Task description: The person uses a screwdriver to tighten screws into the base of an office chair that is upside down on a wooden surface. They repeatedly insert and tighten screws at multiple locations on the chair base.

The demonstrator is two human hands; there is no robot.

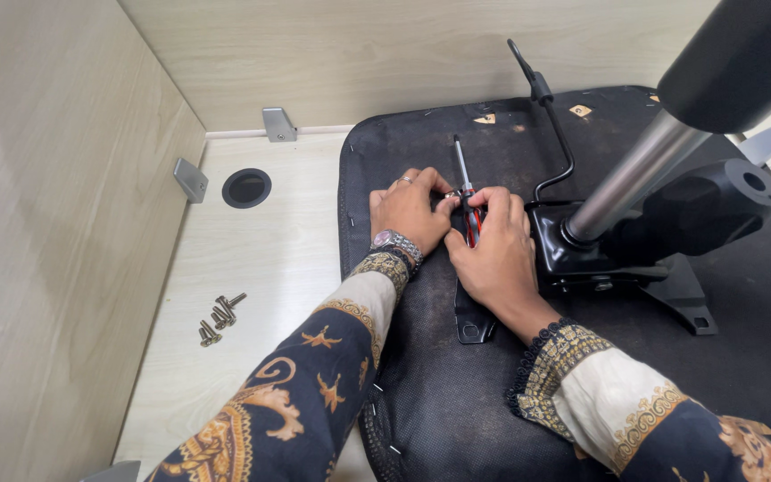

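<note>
Both my sleeves are dark navy with gold baroque scroll print, changing to cream fabric lower down, with gold ornamental bands at the cuffs. The right cuff [553,361] has a black scalloped lace edge and the left cuff [385,268] a dense gold-and-black patterned band. My left hand [410,212] has a silver metal-bracelet wristwatch [395,241] with a pinkish dial and a thin ring [404,180] on one finger; my right hand [493,245] is bare, no jewellery visible.

black seat underside [457,393], black mechanism [671,223] with a silver column [626,183]; red-and-black screwdriver handle [472,223]; pale wood-grain tabletop [261,259]; silver screws [218,319]; navy sleeves [305,393] with gold ornament and cream cuffs.
</note>
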